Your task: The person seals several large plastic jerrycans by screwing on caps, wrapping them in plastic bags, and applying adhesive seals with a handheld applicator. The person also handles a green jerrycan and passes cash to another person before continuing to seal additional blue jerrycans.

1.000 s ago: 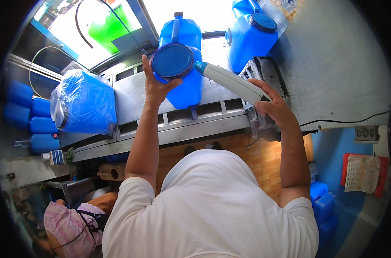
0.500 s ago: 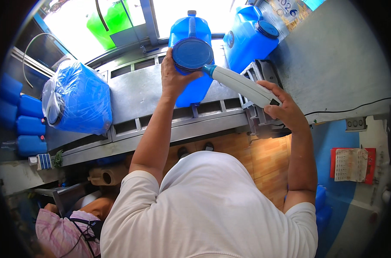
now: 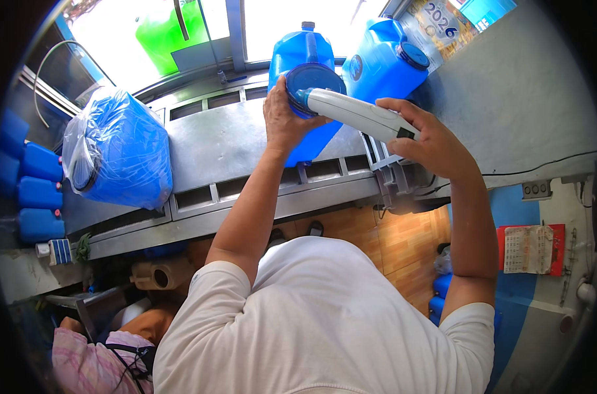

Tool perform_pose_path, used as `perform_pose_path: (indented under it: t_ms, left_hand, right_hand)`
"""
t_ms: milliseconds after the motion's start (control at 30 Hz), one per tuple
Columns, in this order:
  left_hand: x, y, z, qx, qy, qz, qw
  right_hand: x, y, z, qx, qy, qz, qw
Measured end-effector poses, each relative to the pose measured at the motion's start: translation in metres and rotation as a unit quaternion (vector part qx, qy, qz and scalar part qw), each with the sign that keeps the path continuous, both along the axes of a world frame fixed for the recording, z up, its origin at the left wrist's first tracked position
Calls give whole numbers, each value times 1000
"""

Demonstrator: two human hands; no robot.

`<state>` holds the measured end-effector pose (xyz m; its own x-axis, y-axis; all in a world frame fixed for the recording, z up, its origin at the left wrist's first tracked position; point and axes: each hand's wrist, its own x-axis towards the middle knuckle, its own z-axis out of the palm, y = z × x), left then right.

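Note:
A blue plastic water jug (image 3: 308, 146) stands on the metal counter in front of me, its wide round cap (image 3: 326, 77) turned toward me. My left hand (image 3: 285, 123) grips that cap at its left and lower edge, fingers on the side and thumb underneath. In my right hand (image 3: 433, 141) is a white, tube-shaped handheld device (image 3: 354, 113), held by its rear end. Its teal nozzle lies over the left part of the cap; whether it touches cannot be told.
Another blue jug (image 3: 384, 69) stands to the right. A plastic-wrapped blue jug (image 3: 131, 151) sits on the counter (image 3: 209, 141) at left, near smaller blue containers (image 3: 41, 194). A black cord (image 3: 541, 169) crosses the right worktop. A seated person (image 3: 101, 354) is at lower left.
The device's nozzle has moved from the cap's lower right rim to its left part. The jug and my left hand have shifted slightly right, and the jug leans a little more.

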<state>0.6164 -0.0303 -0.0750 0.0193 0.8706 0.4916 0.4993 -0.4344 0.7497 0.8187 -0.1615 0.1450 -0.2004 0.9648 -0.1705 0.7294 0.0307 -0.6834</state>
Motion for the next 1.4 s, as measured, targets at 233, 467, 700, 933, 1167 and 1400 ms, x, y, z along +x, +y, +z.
perform_pose_path:
  t_ms: [233,467,700,933,1167,1400]
  left_hand:
    - [-3,-1,5,-23,17,2,1000]
    - [-1,0,2,-32,37,11,999]
    - [-1,1,-1,-22,29,5,999]
    - [-1,1,-2,-28,27,10,999]
    - [-6,2,-6,-17,16,-14,1000]
    - [-12,9,-14,22,20,-49,998]
  right_hand:
    - [-1,51,-6,46,-45,0,998]
    - [35,64,30,5,-67,-94,993]
    - [33,90,35,25,-68,-55,996]
    - [7,111,36,-7,-53,30,998]
    - [31,109,42,10,-61,20,998]
    - [96,41,20,-22,12,-84,996]
